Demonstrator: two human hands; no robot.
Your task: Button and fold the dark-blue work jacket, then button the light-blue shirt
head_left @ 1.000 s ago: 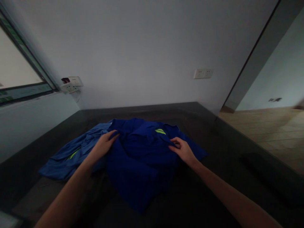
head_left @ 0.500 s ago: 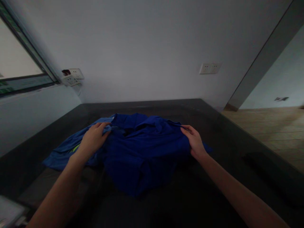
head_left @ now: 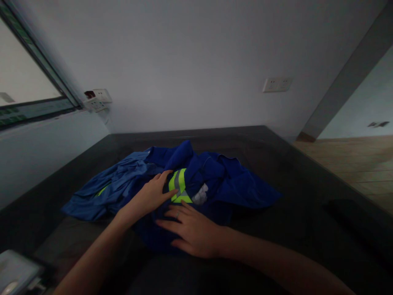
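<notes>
On the dark, glossy desk [head_left: 285,172], a rumpled deep-blue cloth garment [head_left: 221,168] is spread near the middle; against its left side a paler blue cloth [head_left: 123,168] with a yellow-green stripe is bunched; a dark, flat, oblong object [head_left: 353,223] is seen at the right, and a blurred whitish boxy object [head_left: 18,270] at the lower left; part of the garment's near side is covered by both hands; the left hand [head_left: 150,192] is laid on it with thumb and fingers apart; the right hand [head_left: 196,233] is rested flat just nearer, its fingers spread; half a second earlier the garment's right edge was held by the right hand; now yellow-green and grey reflective bands [head_left: 181,180] and a whitish crumpled patch [head_left: 201,195] are exposed.
</notes>
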